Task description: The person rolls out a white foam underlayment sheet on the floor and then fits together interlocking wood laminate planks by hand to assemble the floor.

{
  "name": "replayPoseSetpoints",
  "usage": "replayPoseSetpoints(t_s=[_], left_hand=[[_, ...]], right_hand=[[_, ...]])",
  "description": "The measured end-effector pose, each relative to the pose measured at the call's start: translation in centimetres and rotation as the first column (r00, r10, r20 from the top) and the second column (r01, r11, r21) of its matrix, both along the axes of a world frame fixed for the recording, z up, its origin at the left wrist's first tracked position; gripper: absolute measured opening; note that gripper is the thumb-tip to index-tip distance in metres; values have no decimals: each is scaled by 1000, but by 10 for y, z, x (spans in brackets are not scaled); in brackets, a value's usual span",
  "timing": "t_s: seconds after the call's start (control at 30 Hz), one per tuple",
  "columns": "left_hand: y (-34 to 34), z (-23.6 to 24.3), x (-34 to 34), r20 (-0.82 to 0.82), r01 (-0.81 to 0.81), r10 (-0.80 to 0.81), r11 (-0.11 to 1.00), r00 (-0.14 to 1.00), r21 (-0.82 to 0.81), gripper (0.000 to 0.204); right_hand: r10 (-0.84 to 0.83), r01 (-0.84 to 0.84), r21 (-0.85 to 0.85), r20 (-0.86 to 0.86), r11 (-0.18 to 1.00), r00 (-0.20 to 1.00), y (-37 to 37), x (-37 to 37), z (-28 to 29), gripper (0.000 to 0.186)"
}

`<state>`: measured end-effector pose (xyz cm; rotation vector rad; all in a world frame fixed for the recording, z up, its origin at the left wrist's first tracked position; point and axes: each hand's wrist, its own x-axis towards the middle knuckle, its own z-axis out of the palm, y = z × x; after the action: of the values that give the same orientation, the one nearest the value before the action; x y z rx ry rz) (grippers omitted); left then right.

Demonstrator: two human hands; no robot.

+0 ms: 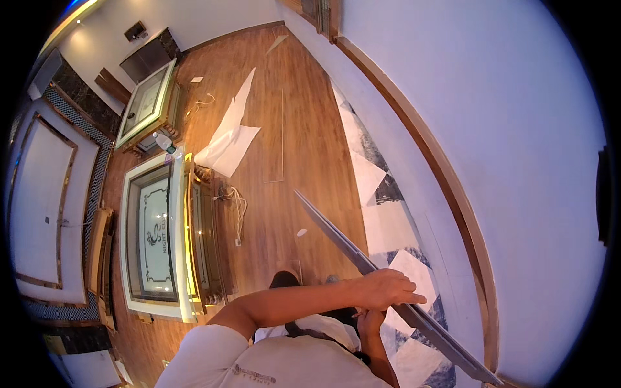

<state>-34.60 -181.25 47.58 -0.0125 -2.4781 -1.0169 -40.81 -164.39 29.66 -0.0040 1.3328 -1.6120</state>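
Note:
A long, thin grey plank [343, 243] stands on edge in front of me, slanting from the middle of the floor to the lower right. My left hand [386, 289] reaches across my body and grips its upper edge, fingers bent over it. Just below, my right hand [370, 322] is closed close against the plank's near side. Something small and thin seems to poke out of its fingers, but I cannot make it out. The left forearm partly covers the right hand and wrist.
Wood flooring [310, 142] meets black and white tiles [388, 223] along the white wall [511, 161] with its wooden baseboard [446, 174]. Glass-topped tables [153, 242] stand on the left. Torn white sheeting [233, 139], a coiled cable [239, 210] and a plastic bottle [163, 142] lie about.

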Motion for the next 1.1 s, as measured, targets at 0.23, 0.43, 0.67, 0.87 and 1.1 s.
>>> replayPoseSetpoints(t_s=[0.23,0.43,0.67,0.87,1.1], left_hand=[[-193,-30,30,135,95,-85,993,987,-76,59],[-335,-78,49,263,194,-159,975,952,-112,50],[-484,-136,45,457,302,-263,953,849,-12,35],[-609,-263,11,549,266,-239,963,801,31,34],[-735,-439,-7,668,300,-221,954,710,-2,24]], right_hand=[[107,-106,13,-124,994,987,-190,76,-2,8],[-153,241,-65,609,968,778,-345,145,-42,8],[-222,326,11,754,945,618,-492,192,-106,13],[-76,237,-114,744,965,664,-631,193,-222,23],[-190,455,-26,886,890,423,-774,204,-329,26]])
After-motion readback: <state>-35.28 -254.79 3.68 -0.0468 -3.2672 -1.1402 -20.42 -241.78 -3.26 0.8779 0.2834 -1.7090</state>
